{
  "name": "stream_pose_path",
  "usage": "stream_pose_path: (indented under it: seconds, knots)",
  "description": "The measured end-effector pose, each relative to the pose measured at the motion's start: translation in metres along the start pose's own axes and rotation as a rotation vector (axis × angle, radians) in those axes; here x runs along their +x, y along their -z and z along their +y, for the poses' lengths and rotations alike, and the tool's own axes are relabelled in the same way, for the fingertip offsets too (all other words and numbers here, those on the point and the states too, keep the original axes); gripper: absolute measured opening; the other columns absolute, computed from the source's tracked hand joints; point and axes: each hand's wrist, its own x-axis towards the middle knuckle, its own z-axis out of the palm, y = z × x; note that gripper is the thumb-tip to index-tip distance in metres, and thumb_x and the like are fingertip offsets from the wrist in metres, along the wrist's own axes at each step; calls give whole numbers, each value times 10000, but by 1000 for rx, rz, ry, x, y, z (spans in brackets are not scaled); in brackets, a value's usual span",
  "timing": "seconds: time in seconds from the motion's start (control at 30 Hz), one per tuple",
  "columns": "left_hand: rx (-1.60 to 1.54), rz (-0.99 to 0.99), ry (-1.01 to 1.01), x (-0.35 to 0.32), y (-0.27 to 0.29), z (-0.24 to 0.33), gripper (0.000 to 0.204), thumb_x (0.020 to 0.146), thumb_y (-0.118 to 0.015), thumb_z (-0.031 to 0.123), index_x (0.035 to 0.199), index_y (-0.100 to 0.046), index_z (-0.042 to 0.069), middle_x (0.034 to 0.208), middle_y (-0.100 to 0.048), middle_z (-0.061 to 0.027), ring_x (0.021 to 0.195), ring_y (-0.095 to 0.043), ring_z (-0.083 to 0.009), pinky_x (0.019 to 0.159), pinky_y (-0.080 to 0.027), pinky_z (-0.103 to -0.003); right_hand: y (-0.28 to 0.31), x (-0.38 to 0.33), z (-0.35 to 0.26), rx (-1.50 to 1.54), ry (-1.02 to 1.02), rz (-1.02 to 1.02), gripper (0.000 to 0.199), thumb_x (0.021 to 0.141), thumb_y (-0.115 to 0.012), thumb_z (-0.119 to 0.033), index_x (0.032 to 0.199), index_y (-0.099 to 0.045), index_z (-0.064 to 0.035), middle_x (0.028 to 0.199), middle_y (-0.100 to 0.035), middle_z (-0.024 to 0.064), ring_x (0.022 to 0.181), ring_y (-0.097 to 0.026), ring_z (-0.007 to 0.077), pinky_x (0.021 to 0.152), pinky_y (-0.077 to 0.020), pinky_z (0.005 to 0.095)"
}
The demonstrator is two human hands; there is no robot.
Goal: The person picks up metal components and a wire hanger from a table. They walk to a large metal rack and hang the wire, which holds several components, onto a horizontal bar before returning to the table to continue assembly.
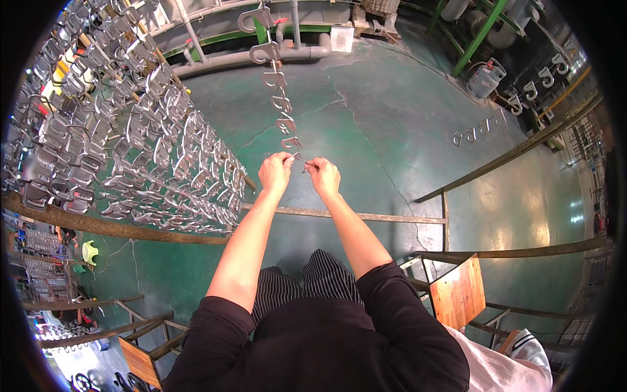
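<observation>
A strand of C-shaped grey metal parts (275, 79) hangs in front of me, from the top of the view down to my hands. My left hand (274, 175) is closed in a pinch at the strand's lower end, thumb and forefinger on a small metal piece (297, 157). Just to its right, my right hand (324, 178) also pinches, with a small dark metal bit (305, 170) showing at its fingertips. The two hands are a short gap apart. What exactly the fingertips hold is too small to make out fully.
Dense rows of hanging metal parts (183, 140) fill the left, above a wooden rail (117, 228). A low bar (366, 216) crosses beyond my knees. More hooked parts (480, 126) hang at the right. Wooden-topped stools (458, 292) and a person in a light top (499, 359) are behind me.
</observation>
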Motion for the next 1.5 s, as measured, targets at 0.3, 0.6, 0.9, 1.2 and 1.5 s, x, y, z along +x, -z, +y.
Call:
stream_pose_path:
  seconds: [0.3,0.6,0.9,1.2,1.5]
  knots:
    - [39,258,15,-32,8,-13,463,839,-649,212,1250,-524,38,1198,-579,-164,1073,-570,-325,889,-464,-406,28,-19,-12,-1,52,-86,130,770,-723,-195,850,-703,-95,796,-654,53,685,-620,215,634,-470,329]
    - [-521,-10,117,-230,97,-16,226,892,-600,112,1106,-637,52,1040,-673,-93,917,-650,-162,771,-527,-292,48,-100,-31,30,205,-363,139,760,-720,-205,830,-711,-85,824,-663,72,735,-639,254,675,-496,358]
    - [-383,318,222,-383,211,-33,202,842,-629,59,1040,-656,31,989,-668,-122,934,-638,-244,807,-495,-330,40,-238,-167,233,448,-842,99,787,-715,-119,875,-709,-76,865,-669,67,779,-644,234,688,-510,333]
    - [-295,1024,399,-487,344,-55,203,882,-547,-11,1062,-639,-9,1017,-654,-131,910,-633,-197,817,-490,-302,-17,-351,-355,636,919,-1178,117,771,-713,-63,887,-708,-57,858,-668,75,802,-642,233,695,-514,331]
    - [-65,1676,741,-616,365,-38,159,881,-557,27,1012,-645,7,971,-658,-134,891,-645,-263,787,-501,-328,-36,-494,-452,712,991,-1908,95,781,-700,2,875,-711,-7,841,-680,92,770,-626,157,690,-488,264]
